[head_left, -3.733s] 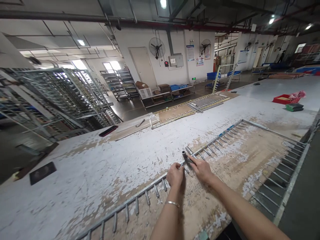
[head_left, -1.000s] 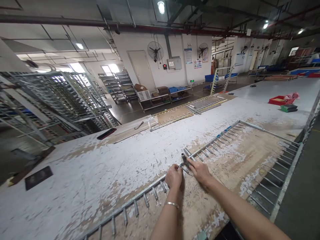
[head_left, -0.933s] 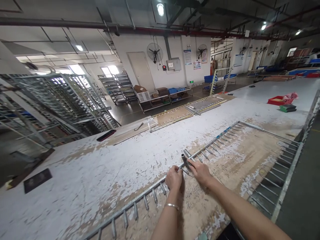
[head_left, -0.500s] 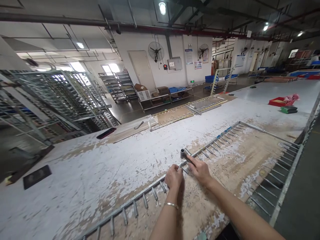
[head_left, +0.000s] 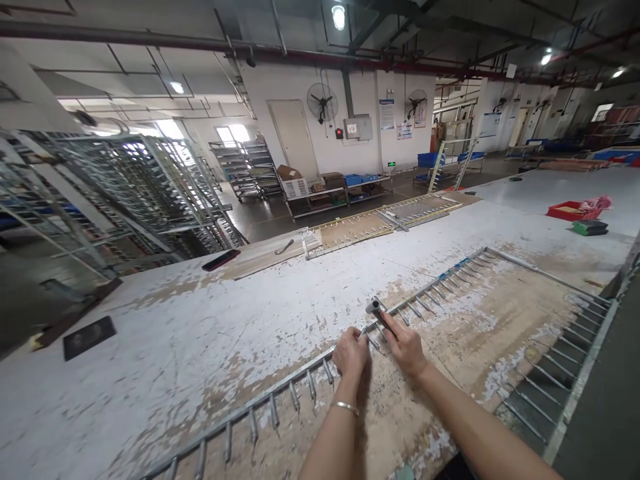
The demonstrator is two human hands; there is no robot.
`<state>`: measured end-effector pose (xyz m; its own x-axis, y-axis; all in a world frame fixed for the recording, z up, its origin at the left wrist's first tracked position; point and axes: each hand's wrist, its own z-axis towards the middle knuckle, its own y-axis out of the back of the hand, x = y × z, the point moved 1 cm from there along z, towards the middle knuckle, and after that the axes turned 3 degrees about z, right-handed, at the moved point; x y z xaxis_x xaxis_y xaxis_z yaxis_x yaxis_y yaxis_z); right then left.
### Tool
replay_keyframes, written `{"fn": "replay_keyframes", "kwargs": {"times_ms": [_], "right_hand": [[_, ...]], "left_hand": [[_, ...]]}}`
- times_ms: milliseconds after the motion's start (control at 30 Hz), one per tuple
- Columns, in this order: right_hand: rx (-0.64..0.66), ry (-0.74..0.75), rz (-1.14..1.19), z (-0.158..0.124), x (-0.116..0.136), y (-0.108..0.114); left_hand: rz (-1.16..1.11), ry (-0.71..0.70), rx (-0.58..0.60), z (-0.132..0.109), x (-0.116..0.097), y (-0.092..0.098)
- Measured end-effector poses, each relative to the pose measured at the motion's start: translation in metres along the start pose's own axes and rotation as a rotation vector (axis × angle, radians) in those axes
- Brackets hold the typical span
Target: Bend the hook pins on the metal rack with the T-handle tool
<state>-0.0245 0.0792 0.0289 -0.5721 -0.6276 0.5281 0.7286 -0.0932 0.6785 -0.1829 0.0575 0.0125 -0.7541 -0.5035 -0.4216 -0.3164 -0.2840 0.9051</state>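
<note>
A long metal rail with several short pegs (head_left: pixel 295 387) lies across the worn white table (head_left: pixel 165 347). My left hand (head_left: pixel 350 352) is closed around the rail near one peg. My right hand (head_left: pixel 406 343) grips a short grey metal tube (head_left: pixel 375 308) that points up and away from me, its open end just above the rail. Both hands sit close together, almost touching. A silver bangle is on my left wrist.
A second pegged rail (head_left: pixel 570 347) runs along the table's right edge. A black phone-like object (head_left: pixel 221 259), a wrench (head_left: pixel 284 247) and a board with parts (head_left: pixel 380 223) lie farther back. A red tray (head_left: pixel 570 211) sits far right. Wire racks (head_left: pixel 125 193) stand at left.
The tube in my right hand has tilted slightly while both hands stay at the same spot on the rail. The view has shifted a little.
</note>
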Motion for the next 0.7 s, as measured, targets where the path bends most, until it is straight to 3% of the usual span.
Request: {"fn": "replay_keyframes", "kwargs": {"times_ms": [100, 300, 433, 500, 633, 700], "right_hand": [[0.138, -0.057, -0.038, 0.0, -0.005, -0.004], [0.022, 0.026, 0.017, 0.006, -0.005, -0.006], [0.178, 0.0, -0.066, 0.008, -0.004, -0.009], [0.113, -0.003, -0.001, 0.012, -0.002, -0.005], [-0.191, -0.03, 0.293, 0.02, 0.005, 0.011], [-0.247, -0.057, 0.368, 0.022, 0.007, 0.016]], "left_hand": [[0.003, -0.008, 0.001, 0.0, 0.0, 0.0], [-0.009, -0.006, -0.004, -0.001, 0.0, 0.0], [-0.009, -0.011, -0.008, -0.001, 0.001, -0.001], [-0.032, -0.009, -0.003, -0.001, 0.003, -0.001], [-0.116, -0.055, 0.033, -0.001, 0.009, 0.0], [-0.131, -0.078, 0.032, -0.002, 0.011, 0.001]]}}
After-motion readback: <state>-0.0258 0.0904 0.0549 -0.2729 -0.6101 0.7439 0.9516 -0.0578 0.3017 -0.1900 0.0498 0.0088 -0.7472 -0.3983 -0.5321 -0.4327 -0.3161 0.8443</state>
